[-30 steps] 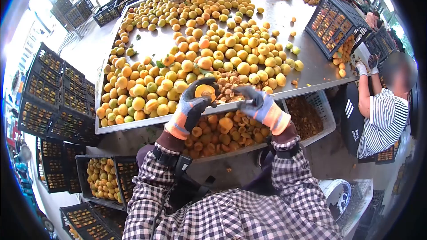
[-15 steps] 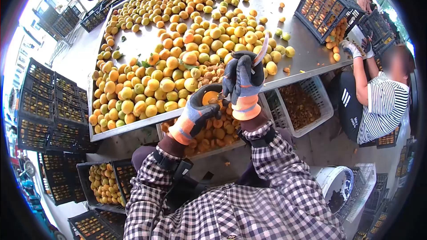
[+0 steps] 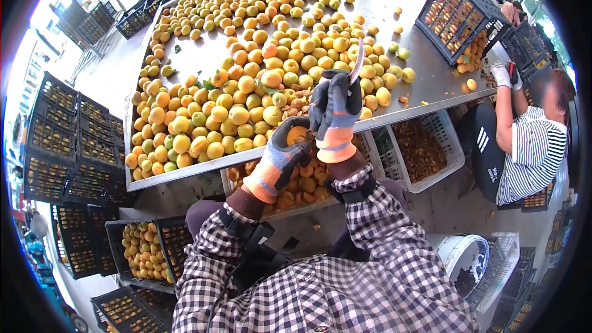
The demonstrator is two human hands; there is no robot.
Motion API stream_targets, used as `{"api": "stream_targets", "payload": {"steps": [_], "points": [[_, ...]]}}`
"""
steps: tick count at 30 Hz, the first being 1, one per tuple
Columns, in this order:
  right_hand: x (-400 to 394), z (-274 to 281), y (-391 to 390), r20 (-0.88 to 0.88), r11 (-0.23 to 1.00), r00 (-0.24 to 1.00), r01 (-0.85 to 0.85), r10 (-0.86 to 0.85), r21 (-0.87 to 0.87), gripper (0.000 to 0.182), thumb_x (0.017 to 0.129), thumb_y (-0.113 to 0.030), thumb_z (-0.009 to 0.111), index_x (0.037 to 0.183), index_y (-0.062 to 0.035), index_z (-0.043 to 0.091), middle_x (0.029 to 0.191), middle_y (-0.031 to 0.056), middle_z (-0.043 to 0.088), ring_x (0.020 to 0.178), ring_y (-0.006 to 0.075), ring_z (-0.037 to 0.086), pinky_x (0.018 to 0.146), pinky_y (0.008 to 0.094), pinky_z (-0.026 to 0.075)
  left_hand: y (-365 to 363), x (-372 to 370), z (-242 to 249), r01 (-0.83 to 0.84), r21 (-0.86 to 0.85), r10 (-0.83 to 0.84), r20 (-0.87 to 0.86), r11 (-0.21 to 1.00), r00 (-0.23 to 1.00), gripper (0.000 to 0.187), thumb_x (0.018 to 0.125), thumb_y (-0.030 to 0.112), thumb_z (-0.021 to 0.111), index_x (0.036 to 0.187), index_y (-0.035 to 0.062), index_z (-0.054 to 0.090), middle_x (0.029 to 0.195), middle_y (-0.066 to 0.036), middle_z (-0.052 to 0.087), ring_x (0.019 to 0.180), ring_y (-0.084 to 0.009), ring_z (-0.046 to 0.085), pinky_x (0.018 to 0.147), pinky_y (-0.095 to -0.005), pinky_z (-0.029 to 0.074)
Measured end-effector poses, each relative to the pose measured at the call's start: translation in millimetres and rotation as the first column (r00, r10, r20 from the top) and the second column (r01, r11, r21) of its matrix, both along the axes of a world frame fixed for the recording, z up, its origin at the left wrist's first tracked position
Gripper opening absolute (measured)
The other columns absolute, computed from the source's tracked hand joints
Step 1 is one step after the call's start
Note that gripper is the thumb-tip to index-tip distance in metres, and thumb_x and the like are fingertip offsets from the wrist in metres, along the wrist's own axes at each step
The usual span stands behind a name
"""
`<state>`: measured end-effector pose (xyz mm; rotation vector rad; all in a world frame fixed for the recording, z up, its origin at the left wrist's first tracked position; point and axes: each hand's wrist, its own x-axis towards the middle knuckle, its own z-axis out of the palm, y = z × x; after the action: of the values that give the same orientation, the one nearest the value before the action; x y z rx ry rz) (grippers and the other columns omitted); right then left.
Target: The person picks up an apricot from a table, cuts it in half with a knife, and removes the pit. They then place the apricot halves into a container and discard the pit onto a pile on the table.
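Observation:
My left hand [image 3: 279, 161], in an orange, blue and black work glove, is closed around an apricot [image 3: 298, 135] whose orange surface faces up. Close against it, my right hand [image 3: 335, 114], in a matching glove, grips a knife with a pale curved blade [image 3: 358, 60] that points up and away from the fruit. The right fingertips are beside the apricot; whether they touch it is hard to see. Just beyond both hands, whole apricots [image 3: 231, 116] are heaped on the metal table [image 3: 425, 80]. Below the hands is a crate of orange apricot pieces [image 3: 306, 186].
A white crate of brown scraps [image 3: 419, 148] stands under the table edge. A tipped black crate [image 3: 459, 15] spills apricots at the right, near a seated co-worker [image 3: 533, 142]. Stacked black crates [image 3: 61, 142] are at the left; a white bucket [image 3: 465, 262] is behind right.
My right hand has shifted slightly left, and the knife blade stands a little more upright. The apricot remains in my left hand. The co-worker's hands have drawn back from the spilled apricots.

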<state>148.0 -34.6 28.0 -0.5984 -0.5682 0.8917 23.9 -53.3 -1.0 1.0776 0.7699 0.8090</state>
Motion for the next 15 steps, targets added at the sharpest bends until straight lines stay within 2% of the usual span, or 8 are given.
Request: {"api": "stream_targets", "payload": {"steps": [4, 6, 7, 9, 10, 12, 13, 15], "points": [[1.9, -3.3, 4.8, -0.127, 0.995, 0.991, -0.047, 0.036, -0.084, 0.023, 0.098, -0.031, 0.053, 0.101, -0.0078, 0.053, 0.06, 0.0016, 0.051, 0.037, 0.0092, 0.04, 0.031, 0.0222, 0.029, 5.1, -2.3, -3.1, -0.001, -0.024, 0.002, 0.027, 1.0, 1.0, 0.038, 0.081, 0.006, 0.07, 0.117, 0.005, 0.056, 0.095, -0.004, 0.062, 0.075, -0.009, 0.058, 0.062, -0.0233, 0.048], [4.5, -7.3, 10.6, -0.16, 0.991, 0.987, -0.052, 0.032, -0.12, 0.022, 0.098, -0.033, 0.054, 0.099, -0.0108, 0.054, 0.059, -0.0004, 0.049, 0.037, 0.0091, 0.037, 0.032, 0.0229, 0.027, 9.1, -4.2, -5.9, 0.015, 0.186, -0.003, -0.064, 0.982, 0.998, 0.04, 0.082, 0.006, 0.071, 0.119, 0.0051, 0.055, 0.102, -0.003, 0.062, 0.089, -0.0097, 0.058, 0.075, -0.0245, 0.049], [7.0, -9.8, 14.3, -0.255, 0.98, 0.967, -0.059, 0.009, -0.19, 0.021, 0.097, -0.033, 0.054, 0.099, -0.0124, 0.055, 0.059, -0.0014, 0.049, 0.037, 0.0091, 0.035, 0.032, 0.0235, 0.026, 10.1, -3.9, -7.1, 0.014, 0.187, -0.002, -0.063, 0.982, 0.998, 0.04, 0.082, 0.006, 0.071, 0.119, 0.0051, 0.055, 0.102, -0.003, 0.062, 0.089, -0.0097, 0.058, 0.075, -0.0245, 0.049], [8.5, -18.5, 20.9, -0.382, 0.962, 0.923, -0.132, 0.033, -0.238, 0.017, 0.096, -0.034, 0.054, 0.099, -0.017, 0.056, 0.058, -0.0039, 0.047, 0.039, 0.0089, 0.034, 0.036, 0.0249, 0.026, 13.4, -2.0, -7.5, -0.031, 0.45, 0.075, -0.08, 0.893, 0.994, 0.038, 0.082, 0.006, 0.072, 0.117, 0.0046, 0.057, 0.108, -0.003, 0.061, 0.099, -0.0095, 0.055, 0.084, -0.0252, 0.047], [9.1, -23.5, 24.0, -0.381, 0.963, 0.924, -0.133, 0.035, -0.234, 0.017, 0.096, -0.034, 0.054, 0.099, -0.017, 0.056, 0.058, -0.0039, 0.047, 0.039, 0.0089, 0.034, 0.036, 0.0249, 0.026, 14.3, -2.1, -7.4, -0.032, 0.453, 0.076, -0.078, 0.891, 0.994, 0.038, 0.082, 0.006, 0.072, 0.117, 0.0046, 0.057, 0.108, -0.003, 0.061, 0.099, -0.0095, 0.055, 0.084, -0.0252, 0.047], [10.6, -30.4, 30.3, -0.468, 0.912, 0.88, -0.121, -0.085, -0.392, 0.017, 0.095, -0.035, 0.056, 0.096, -0.0185, 0.055, 0.058, -0.0039, 0.047, 0.043, 0.0089, 0.039, 0.038, 0.0254, 0.029, 15.8, -1.6, -7.8, -0.027, 0.453, 0.092, -0.121, 0.891, 0.988, 0.036, 0.081, 0.007, 0.074, 0.114, 0.0035, 0.059, 0.107, -0.003, 0.061, 0.098, -0.0092, 0.054, 0.085, -0.0257, 0.047], [11.3, -32.4, 32.4, -0.467, 0.907, 0.879, -0.113, -0.099, -0.406, 0.023, 0.095, -0.039, 0.054, 0.086, -0.0182, 0.053, 0.058, -0.0036, 0.047, 0.045, 0.0103, 0.041, 0.04, 0.0269, 0.032, 18.2, -0.4, -8.4, -0.025, 0.457, 0.09, -0.122, 0.889, 0.988, 0.036, 0.081, 0.007, 0.074, 0.114, 0.0035, 0.059, 0.107, -0.003, 0.061, 0.098, -0.0092, 0.054, 0.085, -0.0257, 0.047], [15.7, -34.7, 35.9, -0.499, 0.918, 0.863, -0.134, -0.076, -0.372, 0.027, 0.095, -0.041, 0.053, 0.082, -0.0179, 0.051, 0.058, -0.0035, 0.047, 0.045, 0.0114, 0.041, 0.04, 0.0274, 0.032, 25.9, 2.9, -12.5, -0.089, 0.461, 0.149, -0.095, 0.883, 0.984, 0.029, 0.082, 0.01, 0.075, 0.107, 0.0021, 0.062, 0.093, -0.002, 0.064, 0.087, -0.0094, 0.058, 0.076, -0.0261, 0.048]]}}
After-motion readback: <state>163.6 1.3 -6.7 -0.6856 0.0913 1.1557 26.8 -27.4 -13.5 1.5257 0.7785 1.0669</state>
